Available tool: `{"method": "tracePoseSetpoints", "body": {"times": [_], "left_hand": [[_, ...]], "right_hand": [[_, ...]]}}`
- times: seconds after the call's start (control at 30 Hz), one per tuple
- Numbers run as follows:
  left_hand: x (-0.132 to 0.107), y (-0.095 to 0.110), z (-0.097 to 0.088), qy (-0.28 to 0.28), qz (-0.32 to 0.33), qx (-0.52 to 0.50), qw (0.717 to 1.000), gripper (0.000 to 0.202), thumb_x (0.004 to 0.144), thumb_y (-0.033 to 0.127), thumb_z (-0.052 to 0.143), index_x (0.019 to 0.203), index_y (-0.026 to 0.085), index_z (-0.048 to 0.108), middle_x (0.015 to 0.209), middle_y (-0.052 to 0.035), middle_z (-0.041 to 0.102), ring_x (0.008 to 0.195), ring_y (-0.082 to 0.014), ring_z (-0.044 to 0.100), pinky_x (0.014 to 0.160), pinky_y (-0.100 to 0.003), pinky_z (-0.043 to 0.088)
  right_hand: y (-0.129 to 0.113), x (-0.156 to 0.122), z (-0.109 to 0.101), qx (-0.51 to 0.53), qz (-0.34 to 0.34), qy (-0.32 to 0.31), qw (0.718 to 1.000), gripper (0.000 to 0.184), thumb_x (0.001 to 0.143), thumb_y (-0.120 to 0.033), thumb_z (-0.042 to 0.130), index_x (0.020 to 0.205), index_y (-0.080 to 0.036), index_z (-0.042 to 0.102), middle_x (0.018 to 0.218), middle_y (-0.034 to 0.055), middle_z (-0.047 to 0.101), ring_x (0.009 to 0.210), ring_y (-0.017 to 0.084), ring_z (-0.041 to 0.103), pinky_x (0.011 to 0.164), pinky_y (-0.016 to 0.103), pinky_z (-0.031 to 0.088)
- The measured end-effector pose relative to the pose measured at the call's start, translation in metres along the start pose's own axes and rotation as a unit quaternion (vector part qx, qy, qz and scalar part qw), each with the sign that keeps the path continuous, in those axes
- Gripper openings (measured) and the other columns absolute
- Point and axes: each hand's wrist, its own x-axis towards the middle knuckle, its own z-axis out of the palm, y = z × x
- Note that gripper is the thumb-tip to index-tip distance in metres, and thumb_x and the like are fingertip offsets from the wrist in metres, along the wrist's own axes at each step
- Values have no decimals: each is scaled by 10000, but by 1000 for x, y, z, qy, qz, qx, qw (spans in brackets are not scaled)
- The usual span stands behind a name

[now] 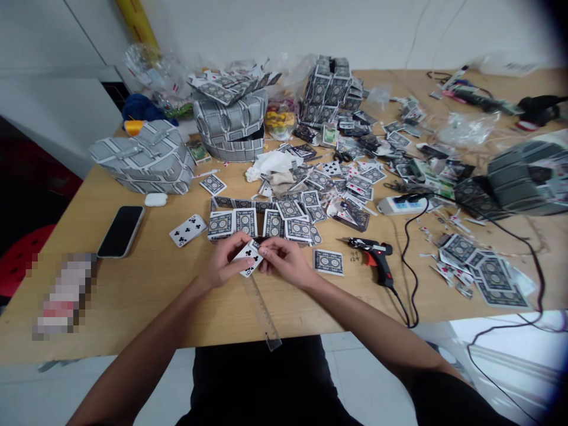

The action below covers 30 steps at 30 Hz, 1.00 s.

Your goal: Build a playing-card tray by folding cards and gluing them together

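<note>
1. Left hand [227,261] closed on card [245,260], thumb on top; right hand [284,259] pinches its right edge, some fingertips hidden.
2. Card over table [173,307], in front of card row [273,227]; covers ruler's [261,307] far end. Near end overhangs front edge.
3. Bare wood between phone [121,232] and ruler; glue gun [376,260] on right.
4. Pixelated item [66,296] unreadable; grey bag [515,174] cut off, contents unclear.
5. Clear bag [281,121]: yellow stuff, blurry.
</note>
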Motion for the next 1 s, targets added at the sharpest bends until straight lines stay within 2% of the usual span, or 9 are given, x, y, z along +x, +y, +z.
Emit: {"method": "tracePoseSetpoints", "body": {"times": [0.17, 0.33, 0.43, 0.53, 0.6, 0.73, 0.87, 0.93, 1.0], "left_hand": [[1, -1, 0, 7, 22, 73, 997, 218, 933, 373, 721, 915, 177, 628, 719, 16, 596, 617, -118, 506, 573, -235, 367], [2, -2, 2, 9, 53, 143, 988, 243, 900, 325, 732, 762, 188, 586, 631, 44, 510, 574, -101, 415, 545, -232, 307], [2, -1, 1, 10, 59, 166, 984, 236, 882, 310, 725, 734, 192, 586, 607, 46, 510, 556, -102, 417, 539, -234, 301], [1, 6, -2, 17, 60, 181, 981, 194, 908, 319, 698, 773, 183, 666, 629, 25, 593, 564, -112, 472, 559, -244, 343], [0, 9, -4, 43, 72, 198, 977, 180, 916, 324, 697, 808, 182, 714, 662, 8, 648, 586, -122, 514, 581, -253, 376], [-2, 10, -3, 109, 80, 180, 974, 159, 907, 348, 743, 917, 188, 748, 744, -6, 707, 608, -128, 556, 576, -254, 409], [-6, 5, 3, 155, 60, 143, 976, 205, 930, 393, 755, 995, 201, 721, 698, 19, 656, 557, -122, 546, 533, -248, 419], [-8, 3, 6, 168, 70, 178, 967, 205, 955, 399, 726, 1019, 204, 721, 724, 5, 683, 570, -133, 576, 542, -256, 449], [-9, 3, 9, 176, 103, 255, 945, 187, 973, 374, 695, 1047, 207, 734, 821, -32, 753, 641, -157, 644, 610, -276, 509]], "right_hand": [[1, -5, 0, -66, -19, -30, 997, 463, 1013, -645, 646, 979, -185, 681, 689, 10, 715, 547, 131, 629, 526, 239, 503], [-1, -7, -2, -227, -98, 23, 969, 443, 975, -609, 715, 844, -187, 688, 699, -2, 663, 600, 128, 540, 564, 260, 406], [-3, -7, -3, -262, -110, 15, 959, 451, 1033, -594, 634, 824, -197, 669, 691, -3, 645, 600, 136, 511, 581, 278, 395], [-6, -7, -5, -264, -126, -7, 956, 509, 1127, -521, 463, 764, -205, 628, 690, 9, 626, 627, 148, 534, 638, 293, 420], [-9, -7, -6, -258, -134, -11, 957, 532, 1145, -477, 427, 726, -205, 612, 685, 14, 619, 637, 151, 549, 656, 298, 421], [-11, -8, -5, -256, -132, -2, 958, 488, 1104, -482, 524, 730, -196, 651, 685, 21, 634, 629, 152, 540, 619, 292, 398], [-5, -7, -2, -200, -76, 14, 977, 487, 1038, -588, 614, 747, -200, 644, 644, 5, 629, 592, 140, 532, 576, 269, 404], [-1, -6, -1, -164, -49, 25, 985, 486, 997, -630, 662, 764, -204, 634, 640, 1, 639, 577, 136, 538, 552, 259, 409], [2, -5, -1, -143, -41, 35, 988, 482, 952, -639, 721, 760, -210, 617, 635, -1, 642, 564, 133, 540, 529, 252, 407]]}}
